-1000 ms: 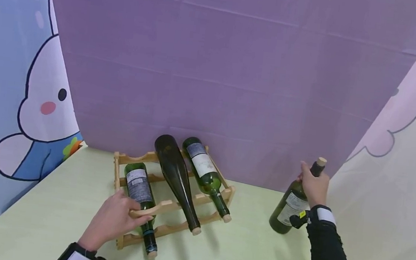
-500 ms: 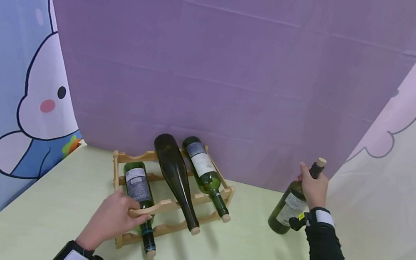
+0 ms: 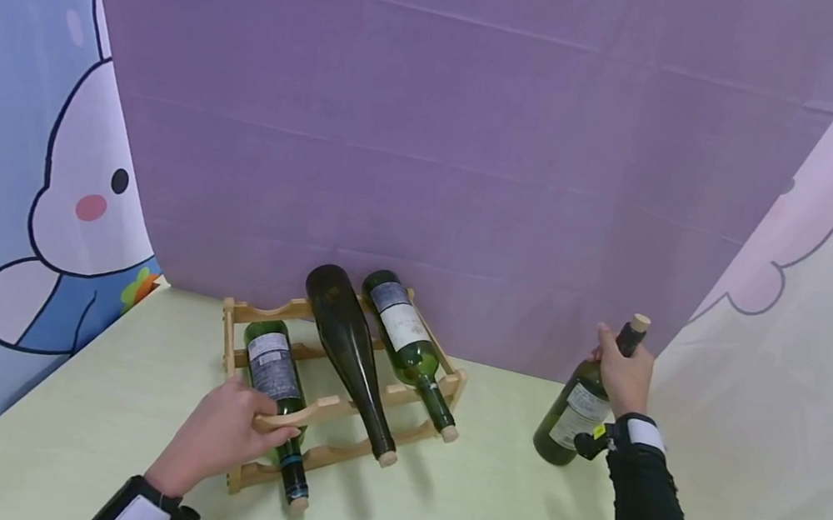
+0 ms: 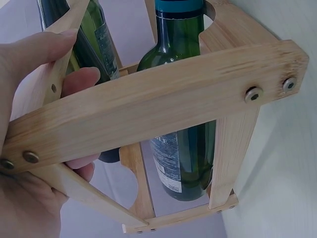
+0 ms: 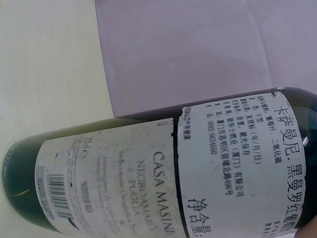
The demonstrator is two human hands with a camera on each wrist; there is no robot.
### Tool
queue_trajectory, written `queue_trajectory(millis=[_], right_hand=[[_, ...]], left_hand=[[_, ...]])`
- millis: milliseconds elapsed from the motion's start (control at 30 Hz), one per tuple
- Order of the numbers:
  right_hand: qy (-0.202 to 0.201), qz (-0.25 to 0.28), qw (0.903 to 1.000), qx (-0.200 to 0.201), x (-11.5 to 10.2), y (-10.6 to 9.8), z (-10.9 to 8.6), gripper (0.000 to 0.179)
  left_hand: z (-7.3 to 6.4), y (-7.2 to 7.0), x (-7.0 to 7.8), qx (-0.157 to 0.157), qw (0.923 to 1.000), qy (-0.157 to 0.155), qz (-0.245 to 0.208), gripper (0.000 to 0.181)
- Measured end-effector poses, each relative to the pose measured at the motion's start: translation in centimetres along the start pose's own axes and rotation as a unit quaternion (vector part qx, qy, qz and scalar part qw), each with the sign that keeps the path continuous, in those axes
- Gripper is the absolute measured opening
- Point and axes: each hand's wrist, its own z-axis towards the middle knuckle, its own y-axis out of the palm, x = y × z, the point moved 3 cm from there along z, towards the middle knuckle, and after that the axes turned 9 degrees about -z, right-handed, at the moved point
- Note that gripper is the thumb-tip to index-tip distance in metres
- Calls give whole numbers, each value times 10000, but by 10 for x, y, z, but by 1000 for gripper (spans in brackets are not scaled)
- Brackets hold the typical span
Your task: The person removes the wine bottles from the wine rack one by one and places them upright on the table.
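Note:
My left hand (image 3: 227, 430) grips the upper front rail of a light wooden wine rack (image 3: 322, 410) at its left end. In the left wrist view, thumb and fingers wrap the rack's corner beside a green bottle (image 4: 171, 168). Three corked bottles lie in the rack, necks toward me: a labelled green one (image 3: 274, 368) at left, a dark unlabelled one (image 3: 342, 328) in the middle, and another labelled green one (image 3: 403, 326) at right. My right hand (image 3: 625, 376) holds a dark green wine bottle (image 3: 570, 421) by its neck, slightly tilted. The right wrist view shows its white labels (image 5: 237, 163).
The rack stands on a pale green table (image 3: 484, 501), near a purple backdrop (image 3: 470, 173). Cartoon-printed sheets (image 3: 8, 196) flank both sides. The right-hand bottle is well to the right of the rack, with table surface between them.
Both hands keep their grips on the rack and the bottle. Everything shifts slightly leftward and up in the head view, hands, rack and backdrop together.

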Motion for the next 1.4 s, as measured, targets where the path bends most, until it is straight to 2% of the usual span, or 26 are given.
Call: queue_trajectory(millis=[200,433,700,967,1133,1233,1400], right_hand=[[-157,-111,9997,-122,-1,0,-2,50],[-174,-309,9993,77,4,-5,-2,53],[-132,-420,9990,-99,7,-2,-2,53],[-412,-516,9978,-81,2,2,-1,58],[-286,-733,9967,-212,0,0,1,57],[-227,-724,9969,-211,-3,-4,1,62],[-344,-559,9972,-370,-11,-6,-1,80]], left_hand=[[-1,-1,0,45,10000,-22,-50,22],[3,3,-1,109,9998,138,-52,24],[0,3,0,141,9999,12,-86,22],[-1,0,-2,202,9998,14,-86,23],[-1,1,-3,246,9996,79,-113,23],[0,2,-2,216,9996,70,-184,23],[-2,-1,-2,182,9996,-79,-183,22]])
